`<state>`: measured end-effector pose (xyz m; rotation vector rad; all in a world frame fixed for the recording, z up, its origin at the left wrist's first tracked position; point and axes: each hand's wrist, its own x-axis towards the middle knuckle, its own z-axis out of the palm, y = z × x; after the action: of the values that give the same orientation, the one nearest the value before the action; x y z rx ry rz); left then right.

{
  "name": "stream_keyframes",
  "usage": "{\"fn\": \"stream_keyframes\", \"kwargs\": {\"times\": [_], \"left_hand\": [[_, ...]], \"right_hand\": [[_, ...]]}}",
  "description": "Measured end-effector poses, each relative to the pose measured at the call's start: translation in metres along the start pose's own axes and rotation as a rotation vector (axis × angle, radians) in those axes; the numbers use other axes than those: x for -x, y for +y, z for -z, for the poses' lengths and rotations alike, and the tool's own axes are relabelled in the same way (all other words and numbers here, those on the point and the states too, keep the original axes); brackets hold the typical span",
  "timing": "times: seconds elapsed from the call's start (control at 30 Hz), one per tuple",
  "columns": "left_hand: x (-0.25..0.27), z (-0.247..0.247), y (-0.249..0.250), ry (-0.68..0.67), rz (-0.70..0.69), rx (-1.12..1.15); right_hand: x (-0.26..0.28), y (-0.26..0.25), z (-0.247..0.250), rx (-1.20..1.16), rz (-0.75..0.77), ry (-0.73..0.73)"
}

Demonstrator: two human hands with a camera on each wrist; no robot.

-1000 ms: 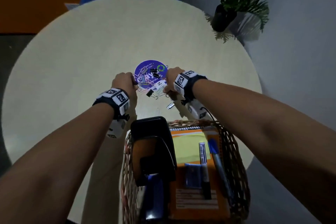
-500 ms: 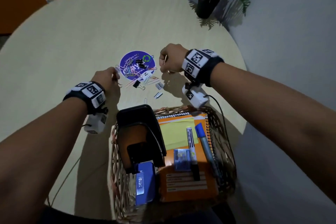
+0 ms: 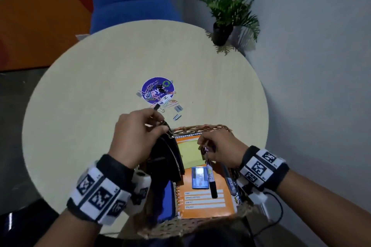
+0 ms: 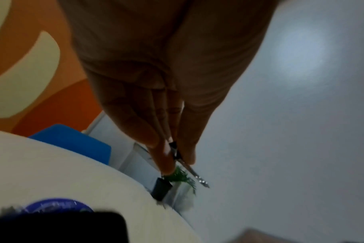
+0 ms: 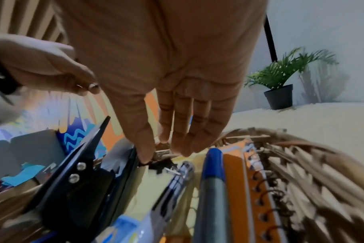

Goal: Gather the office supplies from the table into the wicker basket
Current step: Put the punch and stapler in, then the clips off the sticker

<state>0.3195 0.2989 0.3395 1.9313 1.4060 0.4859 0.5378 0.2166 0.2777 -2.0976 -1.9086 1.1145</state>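
From the head camera, both hands have come back from the pile at the purple sticker and are now over the wicker basket, which stands at 6 o'clock on the round worktop. A second ago they were both at the pile, picking. The left hand holds its fingers pinched on a small binder clip just above the black tool in the basket. The right hand is above the orange notebook; something small seems to be at its fingertips, but it is too small to name.

From the left wrist camera, the thumb and fingers press together on a thin metal clip (its wire handles stick out toward 5 o'clock). So the left grip is narrow and holding.

From the right wrist camera, the fingers hang almost straight and relaxed over the basket, beside the blue marker and the spiral edge of the notebook. A little bright wire piece lies under the fingertips, so I judge that this grip is wide and its load is already dropped.

For the task this means one more delivery: the left clip is ready to be let go, yet many paper clips and staples remain at 12 o'clock of the basket, so more trips are needed
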Motion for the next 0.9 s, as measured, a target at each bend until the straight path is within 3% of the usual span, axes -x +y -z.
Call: {"fn": "stream_keyframes", "kwargs": {"times": [0.27, 0.4, 0.6, 0.8, 0.9], "left_hand": [[0.022, -0.062, 0.009, -0.117, -0.057, -0.164], [0.018, -0.059, 0.007, -0.206, 0.007, 0.082], [-0.001, -0.007, -0.020, 0.007, 0.135, 0.418], [-0.042, 0.034, -0.077, 0.132, 0.152, 0.133], [-0.077, 0.027, -0.099, -0.036, 0.060, -0.194]], "right_hand": [[0.031, 0.023, 0.010, -0.064, -0.054, 0.240], [0.043, 0.027, 0.013, -0.046, -0.060, 0.271], [0.035, 0.016, 0.014, -0.050, -0.044, 0.250], [-0.016, -0.013, 0.038, 0.017, 0.016, 0.185], [-0.057, -0.027, 0.048, 0.189, 0.046, 0.091]]}}
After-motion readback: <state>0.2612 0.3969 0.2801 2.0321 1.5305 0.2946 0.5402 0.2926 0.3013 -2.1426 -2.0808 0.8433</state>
